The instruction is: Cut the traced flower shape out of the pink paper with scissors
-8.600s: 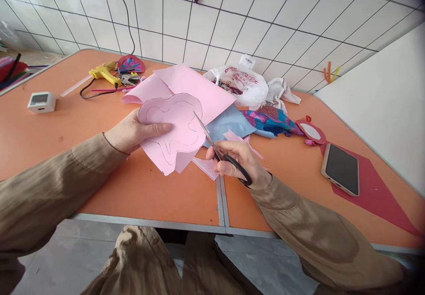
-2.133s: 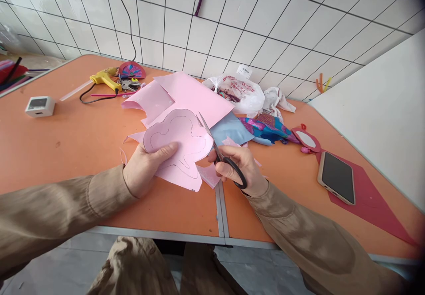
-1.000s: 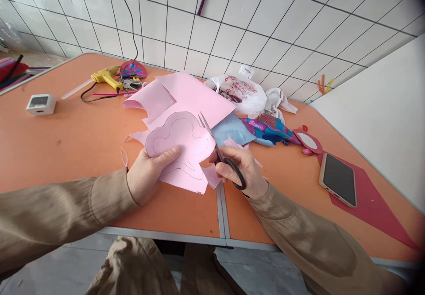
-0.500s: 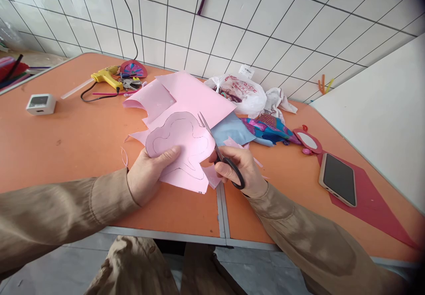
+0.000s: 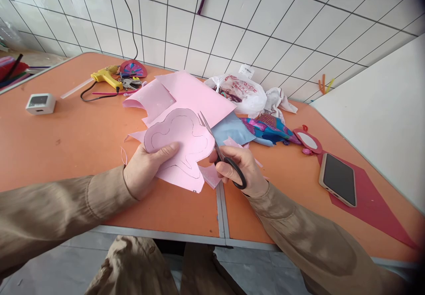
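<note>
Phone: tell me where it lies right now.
In the head view, the phone lies at the right of the table, partly on a red sheet, just past the small pink mirror.

Long sleeves of khaki-brown woven cloth, finely ribbed, cover both of the person's arms down to the wrists. The left sleeve [image 5: 49, 215] bunches in soft folds and ends in a plain cuff marked by a stitched seam, just short of the bare left hand [image 5: 142, 173]. The right sleeve [image 5: 308, 237] matches it in colour and weave, is creased along its length, and shows a darker oval patch near the elbow; its cuff closes right behind the bare right hand [image 5: 244, 166]. Lower down, a lap garment [image 5: 146, 268] appears in mottled tan and brown, with small buttons on one fold.
</note>
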The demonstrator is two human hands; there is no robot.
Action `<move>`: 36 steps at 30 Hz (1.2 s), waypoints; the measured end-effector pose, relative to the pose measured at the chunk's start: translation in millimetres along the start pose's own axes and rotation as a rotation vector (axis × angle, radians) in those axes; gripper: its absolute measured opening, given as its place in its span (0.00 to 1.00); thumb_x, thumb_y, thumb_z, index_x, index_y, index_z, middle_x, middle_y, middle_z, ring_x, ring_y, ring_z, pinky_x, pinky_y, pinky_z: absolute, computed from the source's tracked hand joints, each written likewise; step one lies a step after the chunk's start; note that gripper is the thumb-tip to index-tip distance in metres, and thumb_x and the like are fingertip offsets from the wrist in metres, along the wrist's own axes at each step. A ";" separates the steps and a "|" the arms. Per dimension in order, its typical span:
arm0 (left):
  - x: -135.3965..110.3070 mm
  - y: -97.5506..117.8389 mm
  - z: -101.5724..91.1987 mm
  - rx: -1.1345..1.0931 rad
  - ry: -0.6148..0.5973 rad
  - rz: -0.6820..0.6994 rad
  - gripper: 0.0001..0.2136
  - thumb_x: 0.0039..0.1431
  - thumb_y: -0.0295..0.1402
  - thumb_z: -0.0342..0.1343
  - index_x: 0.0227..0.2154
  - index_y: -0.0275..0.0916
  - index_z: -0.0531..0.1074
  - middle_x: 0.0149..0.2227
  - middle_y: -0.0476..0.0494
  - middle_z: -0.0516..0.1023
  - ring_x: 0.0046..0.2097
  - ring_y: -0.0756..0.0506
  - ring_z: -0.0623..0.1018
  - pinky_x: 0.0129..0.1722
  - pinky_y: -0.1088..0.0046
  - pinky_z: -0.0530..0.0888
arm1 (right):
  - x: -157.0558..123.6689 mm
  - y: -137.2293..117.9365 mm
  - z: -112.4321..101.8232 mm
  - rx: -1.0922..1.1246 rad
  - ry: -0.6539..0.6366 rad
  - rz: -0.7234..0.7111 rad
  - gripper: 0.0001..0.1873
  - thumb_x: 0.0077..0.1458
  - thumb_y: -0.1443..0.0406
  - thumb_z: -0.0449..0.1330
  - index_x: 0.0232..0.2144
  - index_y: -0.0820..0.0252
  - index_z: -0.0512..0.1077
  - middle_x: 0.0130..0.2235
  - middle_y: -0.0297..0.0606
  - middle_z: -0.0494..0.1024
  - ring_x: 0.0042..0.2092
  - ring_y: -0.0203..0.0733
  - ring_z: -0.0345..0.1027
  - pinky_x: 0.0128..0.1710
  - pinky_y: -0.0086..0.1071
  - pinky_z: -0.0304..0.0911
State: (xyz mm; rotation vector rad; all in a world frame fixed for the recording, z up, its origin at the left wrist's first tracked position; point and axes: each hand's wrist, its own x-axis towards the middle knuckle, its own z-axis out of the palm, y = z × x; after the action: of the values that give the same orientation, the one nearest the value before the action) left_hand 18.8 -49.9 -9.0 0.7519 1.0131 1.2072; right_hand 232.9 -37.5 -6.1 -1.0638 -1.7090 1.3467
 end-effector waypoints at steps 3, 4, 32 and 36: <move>2.5 0.1 -1.7 0.001 -0.033 0.023 0.24 0.49 0.37 0.71 0.49 0.35 0.76 0.49 0.35 0.82 0.50 0.34 0.82 0.43 0.62 0.82 | -1.0 -0.8 -1.0 -0.014 -0.003 -0.009 0.31 0.44 0.39 0.67 0.27 0.60 0.69 0.19 0.27 0.65 0.17 0.30 0.58 0.16 0.27 0.54; 3.1 0.2 -2.2 0.005 -0.044 0.032 0.25 0.50 0.37 0.71 0.50 0.36 0.76 0.50 0.36 0.82 0.50 0.34 0.81 0.43 0.63 0.82 | -1.2 -0.8 -1.4 -0.020 -0.005 -0.008 0.31 0.45 0.39 0.67 0.27 0.60 0.69 0.19 0.27 0.65 0.17 0.30 0.58 0.16 0.27 0.55; 16.0 16.5 -12.2 0.063 -0.097 0.044 0.23 0.43 0.36 0.74 0.44 0.35 0.78 0.42 0.35 0.84 0.44 0.32 0.83 0.37 0.61 0.83 | -0.1 6.5 -8.9 -0.001 -0.036 -0.067 0.28 0.46 0.41 0.68 0.28 0.60 0.70 0.18 0.26 0.63 0.16 0.29 0.55 0.13 0.24 0.53; 17.9 19.5 -13.9 0.097 -0.099 0.059 0.24 0.41 0.37 0.74 0.43 0.35 0.79 0.42 0.33 0.84 0.46 0.29 0.83 0.39 0.57 0.83 | -0.4 12.2 -10.4 -0.013 -0.044 -0.063 0.28 0.46 0.41 0.68 0.28 0.60 0.71 0.18 0.26 0.63 0.17 0.29 0.56 0.13 0.25 0.52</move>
State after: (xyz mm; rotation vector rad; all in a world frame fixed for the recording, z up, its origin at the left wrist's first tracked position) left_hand -0.7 -28.8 -0.9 0.9149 0.9792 1.1663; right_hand 244.6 -32.2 -15.8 -0.9860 -1.7716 1.3297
